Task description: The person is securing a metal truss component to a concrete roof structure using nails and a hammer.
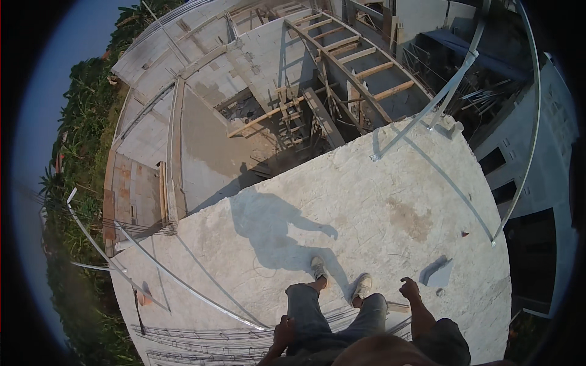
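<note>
I stand on the concrete slab point(366, 201), left hand point(284, 334) and right hand point(410, 288) both empty with fingers loosely curled, the grey block point(441, 274) just beside the right hand and needing a reach.

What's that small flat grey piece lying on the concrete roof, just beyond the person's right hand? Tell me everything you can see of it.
The flat grey piece looks like a thin square slab or tile, pale grey, perhaps concrete or fibre board; the material is hard to tell. It lies on the rough pale concrete slab, one edge apparently raised, casting a dark shadow to its left. A tiny fragment lies just below it. Nothing holds it: the right hand is close by but apart from it.
</note>
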Demonstrator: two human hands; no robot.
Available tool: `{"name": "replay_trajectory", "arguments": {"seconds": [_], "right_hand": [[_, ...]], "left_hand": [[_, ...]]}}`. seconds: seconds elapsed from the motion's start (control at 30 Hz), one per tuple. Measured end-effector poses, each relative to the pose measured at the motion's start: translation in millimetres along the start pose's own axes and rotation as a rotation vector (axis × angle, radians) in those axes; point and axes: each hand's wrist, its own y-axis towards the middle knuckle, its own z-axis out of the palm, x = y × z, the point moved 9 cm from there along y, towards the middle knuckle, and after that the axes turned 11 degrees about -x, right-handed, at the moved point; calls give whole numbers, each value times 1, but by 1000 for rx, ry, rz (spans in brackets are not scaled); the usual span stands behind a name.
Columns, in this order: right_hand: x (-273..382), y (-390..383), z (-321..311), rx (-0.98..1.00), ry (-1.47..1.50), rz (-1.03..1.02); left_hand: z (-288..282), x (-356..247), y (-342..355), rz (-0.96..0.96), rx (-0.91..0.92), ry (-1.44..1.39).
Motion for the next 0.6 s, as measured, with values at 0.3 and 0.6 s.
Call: {"name": "replay_trajectory", "arguments": {"seconds": [0.3, 0.6], "right_hand": [[-120, 118, 117, -23, -51, 168], [-262, 226, 359, -62, 783, 812]], "left_hand": [[-22, 10, 306, -83, -431, -751], [-26, 64, 452, 177, -614, -307]]}}
